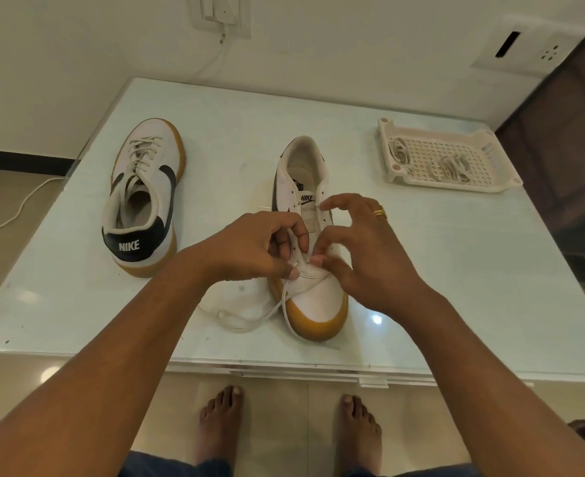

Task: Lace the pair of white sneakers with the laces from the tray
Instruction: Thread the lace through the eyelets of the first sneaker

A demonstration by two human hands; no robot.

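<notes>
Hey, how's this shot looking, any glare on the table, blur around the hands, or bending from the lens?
Head view: one small glare spot on the glossy table, right of the near sneaker. In the same view the fingers of the right hand are slightly smeared, while the left hand pinching the lace is sharper. The wide-angle bend tilts the wall socket and bows the table edges.

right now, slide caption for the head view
Left hand pinches the lace low on the near sneaker, right hand touching it; laced sneaker left, tray right.
</notes>
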